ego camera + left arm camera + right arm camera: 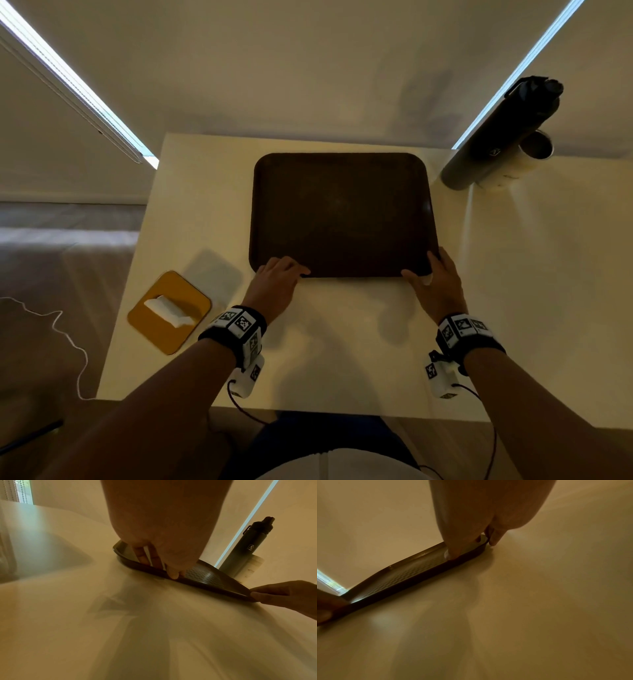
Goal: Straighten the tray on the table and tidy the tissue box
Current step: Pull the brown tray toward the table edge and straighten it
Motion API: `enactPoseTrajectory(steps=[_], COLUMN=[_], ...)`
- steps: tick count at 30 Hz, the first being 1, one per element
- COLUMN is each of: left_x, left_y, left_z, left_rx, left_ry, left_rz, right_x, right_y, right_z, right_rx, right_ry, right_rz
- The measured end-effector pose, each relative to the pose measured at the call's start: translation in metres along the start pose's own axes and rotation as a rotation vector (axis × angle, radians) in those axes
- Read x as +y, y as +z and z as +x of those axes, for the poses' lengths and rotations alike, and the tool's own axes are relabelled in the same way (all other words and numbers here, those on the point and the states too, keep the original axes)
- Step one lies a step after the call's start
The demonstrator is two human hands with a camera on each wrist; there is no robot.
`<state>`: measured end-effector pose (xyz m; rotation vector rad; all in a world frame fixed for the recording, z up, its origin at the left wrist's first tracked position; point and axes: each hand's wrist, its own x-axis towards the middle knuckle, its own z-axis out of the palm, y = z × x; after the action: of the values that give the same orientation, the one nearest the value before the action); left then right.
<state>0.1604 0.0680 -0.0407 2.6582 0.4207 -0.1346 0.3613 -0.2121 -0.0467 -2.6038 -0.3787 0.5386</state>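
A dark brown tray lies flat on the white table, its edges roughly square with the table. My left hand pinches the tray's near-left rim, fingers inside and thumb on the outer edge. At the near-right corner my right hand pinches the rim, with its thumb inside the tray. The tissue box, yellow-topped with a white tissue sticking up, stands turned at an angle near the table's left edge, apart from both hands.
A tall dark bottle and a white cup stand at the table's far right, just beyond the tray's far-right corner. A white cord lies on the floor to the left. A wall runs behind the table.
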Motion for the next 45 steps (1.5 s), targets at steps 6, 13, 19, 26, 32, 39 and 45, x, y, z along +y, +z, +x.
enactPoseTrajectory(steps=[6,13,19,26,32,39,45], left_x=[-0.011,-0.016,-0.013,-0.013,-0.012,-0.012,-0.009], left_y=[-0.008,-0.01,-0.007,-0.003,-0.003,-0.001,-0.001], left_z=[0.016,0.025,0.022,0.014,0.013,0.011,0.01], left_rx=[0.024,0.019,0.031,0.032,0.031,0.055,0.056], left_ry=[-0.032,-0.055,-0.073,-0.066,-0.062,-0.068,-0.079], left_rz=[-0.011,-0.016,-0.034,-0.041,-0.039,-0.038,-0.043], right_x=[-0.016,-0.019,-0.02,-0.021,-0.022,-0.022,-0.021], right_y=[0.01,0.015,0.012,0.009,0.01,0.01,0.009], right_z=[-0.002,-0.001,-0.002,-0.006,-0.009,-0.01,-0.009], right_rx=[0.037,0.053,0.055,0.045,0.035,0.028,0.024], right_ry=[0.054,0.061,0.072,0.071,0.082,0.078,0.072], right_rz=[0.075,0.098,0.09,0.103,0.106,0.099,0.089])
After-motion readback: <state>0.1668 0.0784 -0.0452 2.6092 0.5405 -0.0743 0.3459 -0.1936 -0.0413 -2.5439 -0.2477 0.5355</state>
